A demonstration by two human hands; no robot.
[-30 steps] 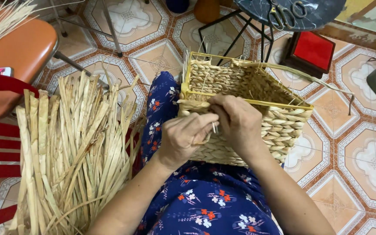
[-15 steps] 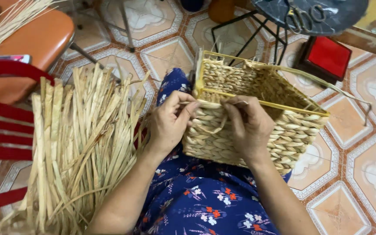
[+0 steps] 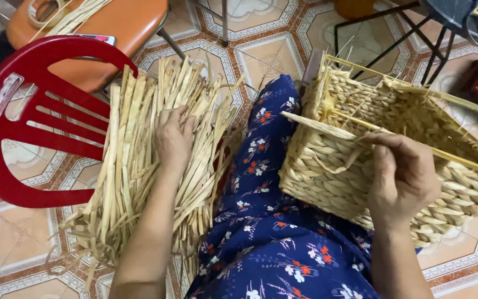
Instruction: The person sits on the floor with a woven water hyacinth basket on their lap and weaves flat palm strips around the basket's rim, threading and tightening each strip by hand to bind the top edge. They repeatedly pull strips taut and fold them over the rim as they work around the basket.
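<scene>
From the head camera, the left hand (image 3: 173, 138) lies flat, fingers loose, on the bundle of pale dried straw strips (image 3: 139, 166) leaning against the red plastic chair (image 3: 23, 127); its grip closes on nothing yet. The right hand (image 3: 402, 177) pinches a loose strip end at the rim of the half-woven rectangular straw basket (image 3: 372, 149), which rests on the blue floral-clad lap (image 3: 266, 221). To do this well, I judge: single out one long, unbroken strip while the right keeps the weave taut
</scene>
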